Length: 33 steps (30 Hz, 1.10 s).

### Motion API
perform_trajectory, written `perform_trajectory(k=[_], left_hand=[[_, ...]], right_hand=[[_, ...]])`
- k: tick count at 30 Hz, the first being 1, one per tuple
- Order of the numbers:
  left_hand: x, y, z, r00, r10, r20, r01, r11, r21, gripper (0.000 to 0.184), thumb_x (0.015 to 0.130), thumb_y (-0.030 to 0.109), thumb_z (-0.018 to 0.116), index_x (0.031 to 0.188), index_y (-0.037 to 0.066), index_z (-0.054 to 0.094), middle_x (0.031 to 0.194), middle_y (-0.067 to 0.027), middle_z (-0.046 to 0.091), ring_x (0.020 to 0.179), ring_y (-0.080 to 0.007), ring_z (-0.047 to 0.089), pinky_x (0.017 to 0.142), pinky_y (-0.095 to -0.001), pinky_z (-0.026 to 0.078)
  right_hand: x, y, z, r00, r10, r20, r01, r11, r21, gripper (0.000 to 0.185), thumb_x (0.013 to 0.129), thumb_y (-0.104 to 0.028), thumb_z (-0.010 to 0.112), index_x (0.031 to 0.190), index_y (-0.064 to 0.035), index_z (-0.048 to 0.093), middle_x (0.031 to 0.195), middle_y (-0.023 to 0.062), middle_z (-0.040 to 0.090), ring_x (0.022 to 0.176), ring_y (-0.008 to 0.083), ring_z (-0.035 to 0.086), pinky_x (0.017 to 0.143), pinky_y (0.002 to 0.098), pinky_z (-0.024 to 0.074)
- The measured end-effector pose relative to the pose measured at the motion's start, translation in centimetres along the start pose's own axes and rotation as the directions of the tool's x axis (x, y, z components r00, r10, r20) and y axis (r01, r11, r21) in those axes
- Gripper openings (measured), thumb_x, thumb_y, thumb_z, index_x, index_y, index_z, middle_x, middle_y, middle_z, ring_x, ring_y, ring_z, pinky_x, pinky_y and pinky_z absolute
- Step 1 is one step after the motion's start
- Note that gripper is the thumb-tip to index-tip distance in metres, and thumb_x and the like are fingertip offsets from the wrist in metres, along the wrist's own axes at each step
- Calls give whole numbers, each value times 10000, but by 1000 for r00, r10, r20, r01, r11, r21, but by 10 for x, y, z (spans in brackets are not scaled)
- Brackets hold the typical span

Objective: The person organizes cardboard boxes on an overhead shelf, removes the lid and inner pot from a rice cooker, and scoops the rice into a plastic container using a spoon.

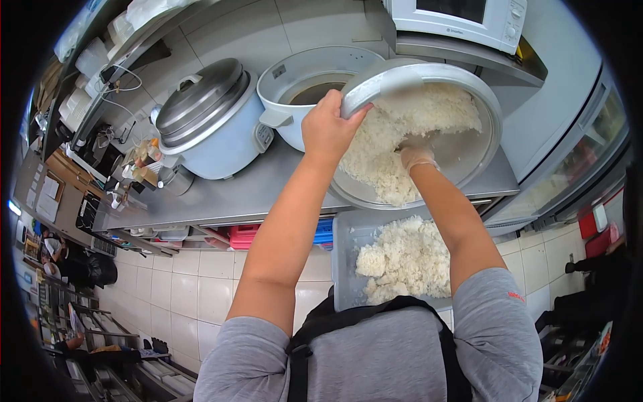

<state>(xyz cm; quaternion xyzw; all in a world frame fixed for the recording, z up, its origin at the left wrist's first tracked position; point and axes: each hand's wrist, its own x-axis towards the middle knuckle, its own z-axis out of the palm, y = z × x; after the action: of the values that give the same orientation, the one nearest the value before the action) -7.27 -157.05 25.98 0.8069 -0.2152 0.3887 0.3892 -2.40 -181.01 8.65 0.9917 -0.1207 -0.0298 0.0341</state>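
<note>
My left hand [329, 127] is closed on the rim of a large metal rice pot [462, 164], which is tipped on its side toward me. Cooked rice [429, 107] clings to the pot's upper and left inside. Inside the pot, my right hand [418, 159], in a clear glove, is curled against the rice; what its fingers hold, if anything, is hidden. Below the pot's lower rim sits a grey plastic tub [343, 268] with a heap of white rice [405, 261] in it.
On the steel counter [268, 191] stand a lidded rice cooker [214, 134] and an open cooker body [281, 84]. A microwave [462, 20] sits on a shelf above. A glass-door fridge [576, 147] is at right. Other people [57, 251] are at the far left and right edges.
</note>
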Motion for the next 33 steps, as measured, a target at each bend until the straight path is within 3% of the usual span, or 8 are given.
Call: perform_trajectory(k=[3,12,18,21,23,25,27,33], left_hand=[[-1,0,2,999,41,-24,-40,997,65,475,716,388,834,757,65,490,666,-103,577,606,-326,581,526,-407,450],[0,5,8,995,79,-62,-73,992,100,465,741,421,804,768,66,505,693,-94,586,644,-323,593,541,-419,455],[-6,4,3,997,52,-65,-46,996,82,456,741,415,806,783,63,520,705,-99,591,650,-328,591,545,-414,454],[-13,-2,2,995,48,-90,-45,998,34,427,753,380,813,866,50,568,731,-108,615,659,-304,604,577,-384,469],[-18,-14,2,992,56,-112,-59,998,-27,417,783,338,818,967,33,602,754,-120,641,666,-251,626,628,-340,491],[-26,-28,6,994,29,-108,-42,992,-120,393,804,294,811,1006,26,606,767,-98,652,687,-185,625,641,-309,490],[-29,-39,11,996,-40,-75,22,973,-228,383,807,267,810,1017,18,609,798,-101,665,700,-166,628,655,-295,495],[-42,-34,0,967,-247,62,253,902,-349,353,805,210,813,986,-8,603,814,-85,662,716,-122,592,667,-259,485]], right_hand=[[-10,-1,5,992,-77,101,82,995,-49,297,946,-155,493,1123,-55,709,1157,158,691,1074,330,673,866,457,542],[-104,9,4,997,-70,34,63,981,181,309,956,-117,459,1213,38,532,971,273,689,933,391,696,815,474,550],[-165,22,-19,985,-94,144,57,967,246,353,958,-113,443,1281,15,505,1045,285,675,970,400,683,847,495,526],[-159,48,-13,981,-120,151,48,910,411,288,948,-108,455,1194,17,536,1033,299,664,988,405,670,845,486,517],[-133,81,9,946,-317,-68,324,913,247,255,937,-101,461,1146,15,550,1031,294,662,1000,402,661,843,482,512],[-125,84,-1,929,-330,-166,359,912,196,240,930,-98,462,1118,11,564,1032,283,663,1000,400,656,838,480,510],[-140,58,-71,976,-146,-161,190,933,307,241,926,-98,460,1110,7,577,1036,264,667,988,399,658,830,481,510],[-101,2,-127,969,-138,-205,177,967,184,252,938,-56,452,1160,-42,571,1024,212,684,932,382,682,764,483,541]])
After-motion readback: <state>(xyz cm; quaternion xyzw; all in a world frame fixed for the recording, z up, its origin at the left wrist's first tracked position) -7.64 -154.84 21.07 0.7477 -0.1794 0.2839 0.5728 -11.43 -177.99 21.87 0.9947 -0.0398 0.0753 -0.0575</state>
